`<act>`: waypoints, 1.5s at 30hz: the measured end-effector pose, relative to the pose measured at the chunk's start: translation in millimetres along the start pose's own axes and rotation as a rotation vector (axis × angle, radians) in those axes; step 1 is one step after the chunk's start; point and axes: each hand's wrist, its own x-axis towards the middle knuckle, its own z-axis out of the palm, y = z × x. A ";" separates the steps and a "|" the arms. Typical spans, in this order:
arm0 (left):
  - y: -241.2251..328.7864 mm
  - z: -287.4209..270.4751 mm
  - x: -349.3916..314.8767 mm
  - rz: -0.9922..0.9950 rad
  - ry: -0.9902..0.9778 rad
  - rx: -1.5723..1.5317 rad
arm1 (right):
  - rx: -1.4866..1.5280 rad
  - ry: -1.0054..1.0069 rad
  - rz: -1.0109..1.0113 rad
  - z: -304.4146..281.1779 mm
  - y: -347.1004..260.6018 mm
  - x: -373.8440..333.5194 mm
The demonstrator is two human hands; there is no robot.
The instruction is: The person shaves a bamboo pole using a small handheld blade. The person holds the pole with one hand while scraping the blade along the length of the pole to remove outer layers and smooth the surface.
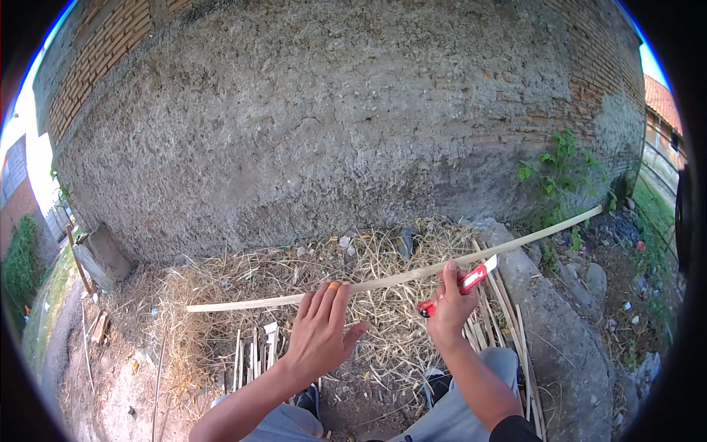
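A long pale strip of bamboo or wood (390,281) slants across the view, its left end lower than its right. My left hand (318,331) lies over it with fingers stretched out and the thumb apart, an orange band around one finger. In my right hand (451,313) is a red utility knife (473,278), gripped with its blade out and pointing up to the right. The right thumb is up against the strip's near edge; whether it presses on it I cannot tell. My left fingers hide part of the strip.
Dry straw-like shavings (375,317) cover the ground by a rough plastered wall (331,132). Several cut strips (254,357) lie near my feet, with longer ones (508,309) to the right. A stone ledge (560,353) and a green plant (563,169) stand right; a block (103,250) sits left.
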 end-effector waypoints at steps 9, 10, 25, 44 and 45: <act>6.2 -4.4 -16.9 -0.408 -0.746 -0.299 | -0.023 -0.137 0.516 -18.2 34.9 -51.2; 0.7 2.6 -29.2 -0.465 -0.718 -0.411 | -0.094 -0.219 0.532 -18.6 34.1 -50.7; -2.0 44.2 -136.9 -0.979 -0.448 -1.158 | -1.229 -1.103 -0.425 -61.2 48.3 -69.5; 8.5 58.8 -163.4 -0.914 -0.416 -1.087 | -1.310 -1.063 -0.582 -66.1 71.1 -72.7; 11.2 58.3 -167.0 -0.908 -0.419 -1.091 | -1.349 -0.999 -0.576 -68.2 75.3 -63.4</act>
